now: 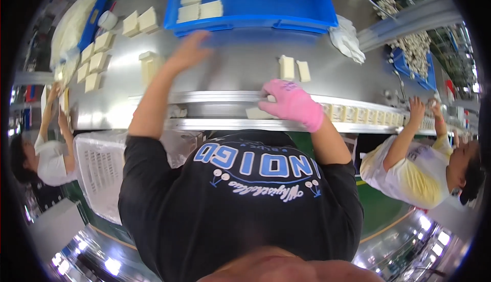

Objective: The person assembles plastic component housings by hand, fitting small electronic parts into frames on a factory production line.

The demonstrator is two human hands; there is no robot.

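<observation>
My left hand (192, 51), bare and blurred by motion, reaches over the metal worktable toward the near edge of a blue tray (255, 22). Its fingers look spread, and nothing shows between them. In a pink glove, my right hand (291, 103) is curled over the metal rail track (215, 110). Its fingers and thumb close around a small cream-white block (271, 99), mostly hidden by the glove. Below the thumb, another white piece (258, 113) lies in the track. Two upright cream blocks (287, 68) stand just beyond the gloved hand.
Stacked cream pieces (199, 11) sit in the tray's left part. More cream blocks (97, 59) stand at left. A row of white units (363, 114) fills the track at right. Co-workers flank both sides; a blue bin (417, 64) of small parts and a white cloth (347, 39) lie right.
</observation>
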